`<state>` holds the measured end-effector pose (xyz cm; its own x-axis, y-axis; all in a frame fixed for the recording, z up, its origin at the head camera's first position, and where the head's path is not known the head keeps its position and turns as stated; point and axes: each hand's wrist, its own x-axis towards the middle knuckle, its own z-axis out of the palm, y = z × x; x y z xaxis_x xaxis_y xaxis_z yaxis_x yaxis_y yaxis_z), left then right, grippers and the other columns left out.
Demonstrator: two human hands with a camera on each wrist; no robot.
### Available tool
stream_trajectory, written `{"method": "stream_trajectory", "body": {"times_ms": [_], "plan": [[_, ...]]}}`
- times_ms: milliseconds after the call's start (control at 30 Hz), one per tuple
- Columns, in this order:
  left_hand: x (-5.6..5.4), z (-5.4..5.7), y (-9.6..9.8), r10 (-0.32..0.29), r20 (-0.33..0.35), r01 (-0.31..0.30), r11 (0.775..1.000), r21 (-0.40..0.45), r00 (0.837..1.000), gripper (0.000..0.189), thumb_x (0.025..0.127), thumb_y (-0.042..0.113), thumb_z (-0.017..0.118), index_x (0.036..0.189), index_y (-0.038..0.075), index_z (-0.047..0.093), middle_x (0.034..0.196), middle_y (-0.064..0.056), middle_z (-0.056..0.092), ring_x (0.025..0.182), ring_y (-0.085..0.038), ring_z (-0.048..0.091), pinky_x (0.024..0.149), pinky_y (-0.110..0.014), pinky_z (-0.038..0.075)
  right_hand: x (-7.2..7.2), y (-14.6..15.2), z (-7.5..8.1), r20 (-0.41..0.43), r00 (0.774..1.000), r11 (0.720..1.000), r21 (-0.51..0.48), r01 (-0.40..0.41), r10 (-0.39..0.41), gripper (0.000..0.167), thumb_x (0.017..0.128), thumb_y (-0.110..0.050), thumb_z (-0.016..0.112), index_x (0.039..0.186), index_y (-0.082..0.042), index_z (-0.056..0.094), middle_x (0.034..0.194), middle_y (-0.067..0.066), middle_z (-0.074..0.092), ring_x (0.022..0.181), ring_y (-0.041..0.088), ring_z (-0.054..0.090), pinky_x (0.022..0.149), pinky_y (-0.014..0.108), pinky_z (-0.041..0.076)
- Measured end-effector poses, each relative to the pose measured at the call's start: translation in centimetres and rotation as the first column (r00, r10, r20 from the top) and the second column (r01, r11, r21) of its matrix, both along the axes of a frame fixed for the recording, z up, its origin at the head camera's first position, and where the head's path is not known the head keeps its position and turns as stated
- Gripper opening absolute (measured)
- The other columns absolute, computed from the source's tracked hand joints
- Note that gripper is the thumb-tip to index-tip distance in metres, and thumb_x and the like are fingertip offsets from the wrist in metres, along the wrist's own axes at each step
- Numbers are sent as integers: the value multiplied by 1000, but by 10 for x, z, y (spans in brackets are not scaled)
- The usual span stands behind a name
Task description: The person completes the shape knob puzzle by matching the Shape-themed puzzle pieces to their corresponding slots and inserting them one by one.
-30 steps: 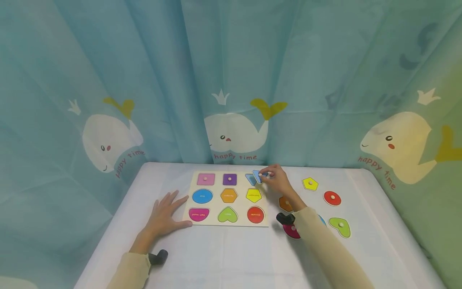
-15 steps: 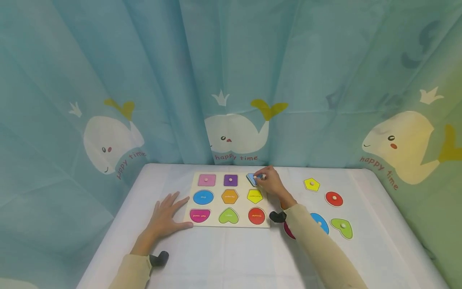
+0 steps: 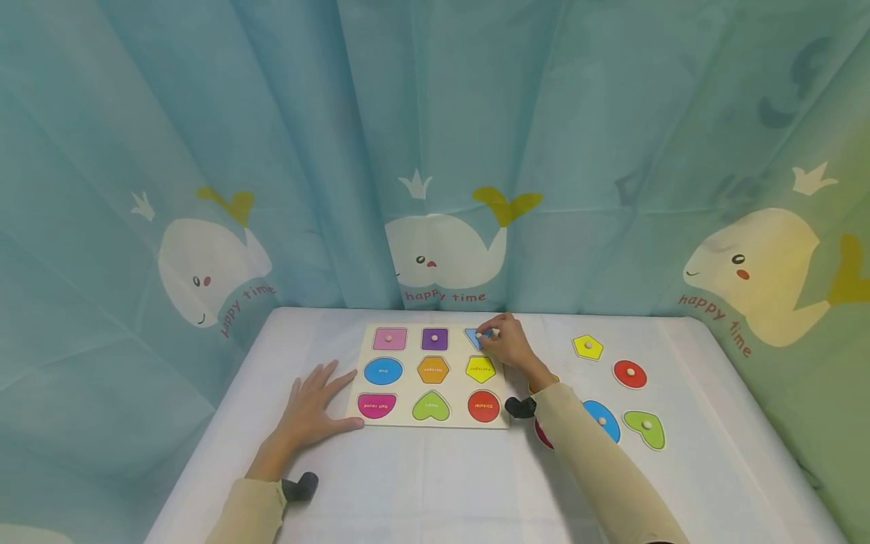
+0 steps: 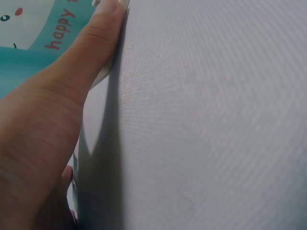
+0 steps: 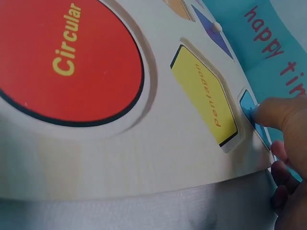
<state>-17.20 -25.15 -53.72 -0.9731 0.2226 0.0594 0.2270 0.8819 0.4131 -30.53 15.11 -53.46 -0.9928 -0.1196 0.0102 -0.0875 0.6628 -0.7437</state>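
Observation:
A cream shape-puzzle board [image 3: 404,418] lies on the white table. My right hand [image 3: 513,346] pinches the knob of a blue triangle piece [image 3: 472,333] at the board's far right corner. In the right wrist view the triangle piece [image 5: 248,106] looks level in its recess, with thumb and fingers at its knob. My left hand [image 3: 309,412] is spread flat on the table, its fingertips and thumb at the board's left edge. A pink square piece [image 3: 397,344] and a purple square piece [image 3: 442,344] sit in the board's far row. The lower recesses show printed colours and words.
Right of the board lie knobbed pieces: a yellow pentagon [image 3: 587,347], a red circle [image 3: 630,374], a green heart [image 3: 646,429] and a blue oval [image 3: 603,423]. My right forearm partly covers an orange piece and a dark red one. A whale-print curtain [image 3: 435,151] hangs behind the table.
The blue triangle piece, held above and right of its recess a second ago, has moved left and down into it with my right hand. My left hand stays at the board's edge.

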Motion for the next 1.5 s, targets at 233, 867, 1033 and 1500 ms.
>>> {"method": "stream_trajectory", "body": {"times_ms": [233, 867, 1033, 1500], "plan": [[0, 1, 0, -1, -1, 1, 1000, 1, 1000, 99, 72, 67, 80, 154, 22, 49, 165, -16, 31, 153, -45, 17, 117, -75, 4, 1, -1, -1, -1, 1000, 1000, -7, 9, -9, 18, 93, -13, 72, 108, -6, 79, 131, 18, 53, 123, 36, 48, 104, 51, 47], [0, -1, 0, 1, 23, -1, 1000, -6, 1000, 100, 72, 69, 79, 155, 22, 48, 166, -15, 30, 154, -45, 16, 118, -74, 4, 4, 4, -5, 23, 1000, 1000, -15, -18, 18, 21, 92, -19, 77, 111, -11, 77, 133, 17, 53, 126, 36, 46, 107, 53, 45], [-1, -3, 0, 1, 21, -1, 1000, -4, 1000, 101, 72, 70, 78, 155, 23, 48, 167, -15, 29, 154, -44, 16, 118, -74, 4, 9, 9, 6, 20, 996, 994, 60, -88, 87, 37, 92, -25, 78, 127, -14, 70, 135, 19, 52, 119, 36, 49, 101, 53, 49], [-2, -2, 0, 4, 8, -4, 1000, -14, 1000, 100, 72, 69, 79, 154, 22, 49, 166, -15, 30, 154, -45, 16, 117, -74, 4, 33, 47, 37, -71, 953, 939, 207, -274, 294, 64, 92, -33, 77, 148, -14, 53, 152, 15, 50, 142, 40, 42, 113, 68, 33]]}}
